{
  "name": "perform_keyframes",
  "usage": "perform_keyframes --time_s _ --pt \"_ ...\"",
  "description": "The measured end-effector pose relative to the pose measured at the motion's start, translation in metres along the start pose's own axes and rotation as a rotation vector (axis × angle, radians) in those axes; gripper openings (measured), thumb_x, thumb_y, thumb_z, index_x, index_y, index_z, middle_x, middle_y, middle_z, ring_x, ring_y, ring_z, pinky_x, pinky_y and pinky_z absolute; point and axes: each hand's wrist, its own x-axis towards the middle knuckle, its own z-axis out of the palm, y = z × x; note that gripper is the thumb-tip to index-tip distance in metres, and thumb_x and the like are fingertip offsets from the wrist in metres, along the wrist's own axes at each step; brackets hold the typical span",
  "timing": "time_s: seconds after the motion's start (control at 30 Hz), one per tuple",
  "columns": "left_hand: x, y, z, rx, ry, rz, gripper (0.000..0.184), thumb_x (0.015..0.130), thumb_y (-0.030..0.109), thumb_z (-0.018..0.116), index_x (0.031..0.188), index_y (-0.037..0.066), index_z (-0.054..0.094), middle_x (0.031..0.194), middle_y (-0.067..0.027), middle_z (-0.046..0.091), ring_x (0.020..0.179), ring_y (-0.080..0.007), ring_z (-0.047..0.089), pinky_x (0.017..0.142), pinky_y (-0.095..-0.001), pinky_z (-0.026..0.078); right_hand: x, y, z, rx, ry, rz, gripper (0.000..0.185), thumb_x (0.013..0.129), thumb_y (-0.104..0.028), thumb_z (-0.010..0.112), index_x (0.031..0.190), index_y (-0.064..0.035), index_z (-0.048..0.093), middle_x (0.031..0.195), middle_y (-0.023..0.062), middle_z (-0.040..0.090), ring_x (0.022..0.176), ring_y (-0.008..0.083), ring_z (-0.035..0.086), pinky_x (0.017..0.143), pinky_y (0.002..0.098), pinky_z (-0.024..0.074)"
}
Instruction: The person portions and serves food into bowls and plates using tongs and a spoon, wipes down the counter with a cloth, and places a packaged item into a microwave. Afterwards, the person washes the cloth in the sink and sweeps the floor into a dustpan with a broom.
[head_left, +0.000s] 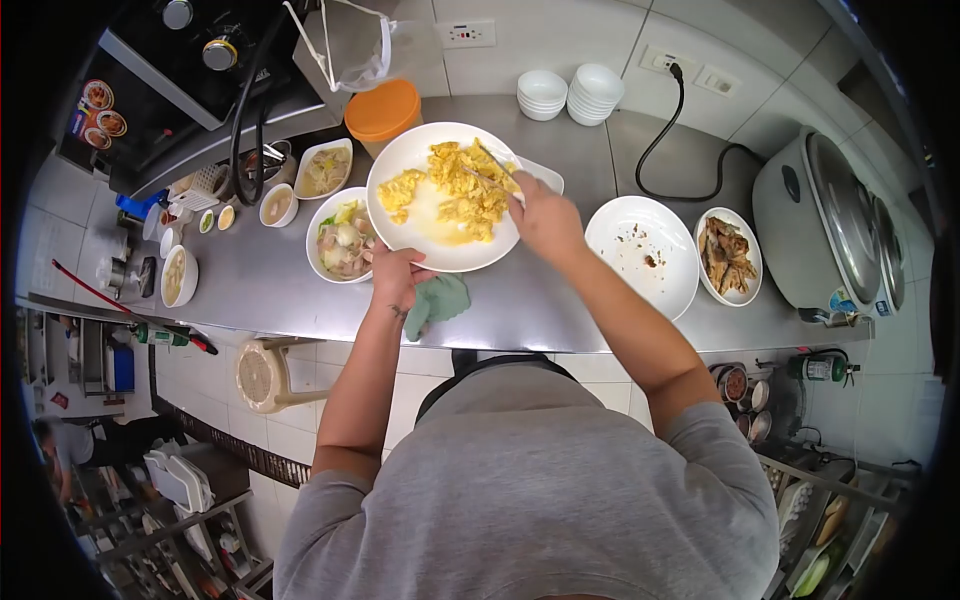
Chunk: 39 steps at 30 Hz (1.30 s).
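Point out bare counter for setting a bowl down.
Front left, between the far-left soup bowl and the meat-and-greens bowl; also between the crumb-strewn plate and the stacked bowls. It is crowded around the scrambled-egg plate and back left.

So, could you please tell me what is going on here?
A person's left hand grips the rim of a white plate bearing what looks like scrambled egg, while the right hand holds a utensil at it. A bowl of mixed food is to the left; a crumb-strewn plate and an oval dish of browned pieces are to the right.
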Motion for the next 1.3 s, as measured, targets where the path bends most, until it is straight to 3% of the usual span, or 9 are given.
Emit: perform_keyframes --time_s 0.33,0.43,0.63,0.73,0.83,0.93,1.03,1.3 --pt "-0.004 -0.005 0.004 0.051 0.044 0.061 0.054 0.069 -0.011 0.044 0.121 0.003 0.033 0.103 -0.0186 0.056 0.073 -0.0281 0.065 0.049 -0.0325 0.059 -0.028 0.026 0.042 -0.089 -0.125 0.154 0.037 0.089 -0.018 0.047 0.122 -0.0027 0.043 0.094 0.0187 0.058 0.074 0.0374 0.061 0.064 0.0457 0.0505" --pt "-0.010 -0.004 0.001 0.070 0.040 0.074 0.054 0.070 -0.010 0.044 0.121 0.003 0.033 0.103 -0.0183 0.056 0.073 -0.0276 0.065 0.049 -0.0317 0.058 -0.035 0.031 0.045 -0.092 -0.036 0.128 0.043 0.082 -0.009 0.049 0.123 0.0006 0.042 0.092 0.0187 0.058 0.071 0.0346 0.063 0.062 0.0427 0.0523" --pt "-0.012 -0.006 -0.007 0.103 0.058 0.075 0.055 0.069 -0.009 0.044 0.121 0.003 0.033 0.102 -0.0180 0.056 0.073 -0.0271 0.065 0.048 -0.0308 0.058 -0.039 0.033 0.041 -0.049 0.045 0.269 0.039 0.088 -0.017 0.047 0.124 -0.0008 0.042 0.093 0.0190 0.059 0.072 0.0348 0.063 0.063 0.0438 0.0520" --pt "-0.012 -0.007 -0.008 0.146 0.046 0.065 0.056 0.069 -0.008 0.044 0.122 0.004 0.033 0.102 -0.0182 0.056 0.072 -0.0280 0.065 0.050 -0.0326 0.058 -0.030 0.027 0.042 0.008 0.243 0.075 0.041 0.088 -0.017 0.046 0.126 -0.0012 0.041 0.094 0.0194 0.059 0.071 0.0338 0.063 0.062 0.0428 0.0521" --pt "-0.014 -0.010 -0.004 0.135 0.034 0.054 0.055 0.070 -0.008 0.045 0.122 0.004 0.033 0.101 -0.0178 0.056 0.072 -0.0275 0.065 0.049 -0.0322 0.058 -0.025 -0.008 0.035 0.026 -0.147 0.013 0.040 0.088 -0.015 0.045 0.126 -0.0009 0.041 0.100 0.0213 0.059 0.073 0.0356 0.062 0.064 0.0429 0.0516" --pt "-0.015 -0.015 0.003 0.097 0.034 0.063 0.053 0.069 -0.009 0.045 0.120 0.004 0.034 0.100 -0.0170 0.057 0.072 -0.0268 0.065 0.048 -0.0311 0.058 -0.020 -0.019 0.046 -0.129 -0.245 -0.055 0.045 0.082 -0.010 0.048 0.125 0.0007 0.041 0.090 0.0181 0.058 0.069 0.0299 0.063 0.059 0.0403 0.0525" --pt "-0.016 -0.014 0.005 0.085 0.053 0.076 0.052 0.068 -0.010 0.044 0.117 0.004 0.038 0.099 -0.0162 0.057 0.072 -0.0258 0.065 0.047 -0.0292 0.057 -0.016 -0.002 0.059 -0.214 -0.163 0.024 0.046 0.079 -0.008 0.050 0.123 0.0015 0.042 0.090 0.0170 0.058 0.069 0.0294 0.064 0.059 0.0401 0.0527" --pt "-0.016 -0.009 0.001 0.096 0.084 0.085 0.056 0.068 -0.010 0.043 0.121 0.003 0.035 0.101 -0.0165 0.056 0.072 -0.0252 0.065 0.047 -0.0296 0.057 -0.024 0.021 0.045 -0.053 -0.024 0.227 0.037 0.086 -0.014 0.046 0.121 -0.0018 0.044 0.092 0.0180 0.060 0.072 0.0342 0.062 0.062 0.0442 0.0513"
